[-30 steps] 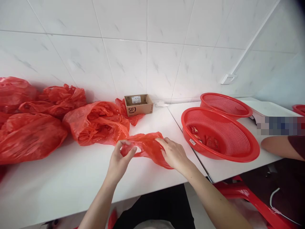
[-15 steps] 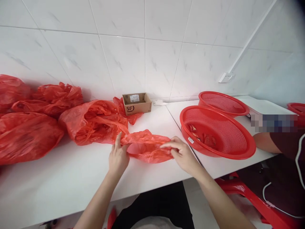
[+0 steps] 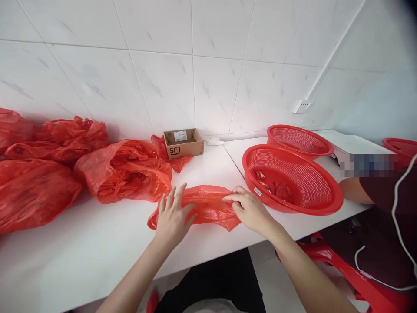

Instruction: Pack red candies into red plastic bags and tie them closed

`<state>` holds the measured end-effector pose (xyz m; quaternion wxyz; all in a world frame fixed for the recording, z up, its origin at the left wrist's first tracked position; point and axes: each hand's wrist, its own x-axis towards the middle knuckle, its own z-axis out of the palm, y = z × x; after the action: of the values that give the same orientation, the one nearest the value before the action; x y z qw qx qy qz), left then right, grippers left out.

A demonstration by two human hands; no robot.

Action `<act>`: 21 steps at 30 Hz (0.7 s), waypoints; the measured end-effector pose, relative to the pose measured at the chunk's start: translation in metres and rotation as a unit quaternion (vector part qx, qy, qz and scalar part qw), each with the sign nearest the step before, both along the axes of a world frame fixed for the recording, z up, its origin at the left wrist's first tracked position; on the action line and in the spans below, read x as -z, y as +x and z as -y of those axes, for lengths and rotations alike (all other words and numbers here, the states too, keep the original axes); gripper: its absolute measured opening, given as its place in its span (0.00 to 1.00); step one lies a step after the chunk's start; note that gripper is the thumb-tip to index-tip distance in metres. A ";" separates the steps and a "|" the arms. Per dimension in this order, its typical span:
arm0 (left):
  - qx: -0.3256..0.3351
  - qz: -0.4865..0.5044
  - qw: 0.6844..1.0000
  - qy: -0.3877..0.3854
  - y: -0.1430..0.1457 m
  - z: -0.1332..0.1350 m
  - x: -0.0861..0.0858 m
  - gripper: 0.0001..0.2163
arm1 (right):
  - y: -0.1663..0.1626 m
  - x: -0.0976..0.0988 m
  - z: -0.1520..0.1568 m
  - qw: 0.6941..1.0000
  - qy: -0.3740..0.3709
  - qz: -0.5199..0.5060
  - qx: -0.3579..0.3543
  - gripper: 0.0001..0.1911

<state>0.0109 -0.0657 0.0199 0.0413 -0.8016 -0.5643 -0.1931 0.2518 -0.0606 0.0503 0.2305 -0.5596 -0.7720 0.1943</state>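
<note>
A small red plastic bag point(image 3: 205, 204) lies flattened on the white table point(image 3: 81, 252) in front of me. My left hand point(image 3: 172, 215) rests on its left part with the fingers spread and flat. My right hand point(image 3: 249, 208) pinches the bag's upper right edge between thumb and fingers. A larger stuffed red plastic bag point(image 3: 125, 171) lies just behind, to the left.
More full red bags point(image 3: 35, 191) pile at the far left. A small cardboard box point(image 3: 183, 143) stands by the tiled wall. Two red mesh baskets point(image 3: 293, 180) sit at the right, the near one holding several small packets. Another person's arm point(image 3: 353, 191) rests beside them.
My left hand has let go of the bag's edge and now lies spread flat on it. The bag has been pressed flatter. The view has shifted slightly right.
</note>
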 end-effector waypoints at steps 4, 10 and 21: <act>-0.045 -0.020 0.997 -0.057 -0.016 -0.026 0.019 0.15 | 0.012 0.007 0.009 0.993 -0.042 0.106 0.033 0.23; -0.034 0.025 0.991 -0.131 -0.044 -0.016 0.000 0.17 | 0.051 -0.024 0.022 0.978 -0.111 0.172 -0.036 0.40; -0.016 0.404 0.876 -0.264 -0.040 0.017 -0.019 0.19 | 0.127 -0.048 -0.100 0.977 -0.084 0.144 0.132 0.20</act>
<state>-0.0291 -0.0830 0.0394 -0.4001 -0.6261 -0.5745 -0.3433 0.3783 0.0396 0.0986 0.0927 -0.6960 -0.6974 0.1438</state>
